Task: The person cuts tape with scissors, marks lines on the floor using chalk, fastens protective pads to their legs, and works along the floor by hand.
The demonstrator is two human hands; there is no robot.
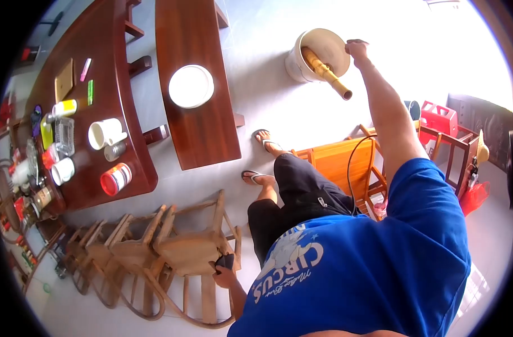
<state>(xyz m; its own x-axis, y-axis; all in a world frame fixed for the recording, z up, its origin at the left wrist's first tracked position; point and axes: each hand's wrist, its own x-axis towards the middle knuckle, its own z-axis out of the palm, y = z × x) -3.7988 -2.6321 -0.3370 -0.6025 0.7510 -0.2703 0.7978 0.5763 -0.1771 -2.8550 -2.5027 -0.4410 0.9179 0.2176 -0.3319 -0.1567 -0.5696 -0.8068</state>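
Reaching out from the sleeve of a blue shirt [380, 269], the right hand [357, 49] was just beside the rim of a pale bucket [294, 67], its fingers closed around a small dark piece [356, 41] too unclear to identify; whether they also touched the rim could not be told. A yellow bamboo tube [326, 72] leaned inside the bucket, 1 open end sticking out past the rim. The bucket stood on the floor [251, 73], well apart from the left hand [225, 276]. That hand was near a wooden chair [186, 250], its fingers drawn narrow around a dark object [226, 261], likewise unclear. More wooden chairs [127, 238] stood in a row beyond. Between the bucket and a dark red tabletop [94, 39], a narrow tabletop [206, 140] carried a round white item [191, 86]. On the dark red tabletop were a white mug [101, 135] and a red-and-white jar [116, 178]. An orange chair [335, 163] stood near the person's 2 feet [262, 136].
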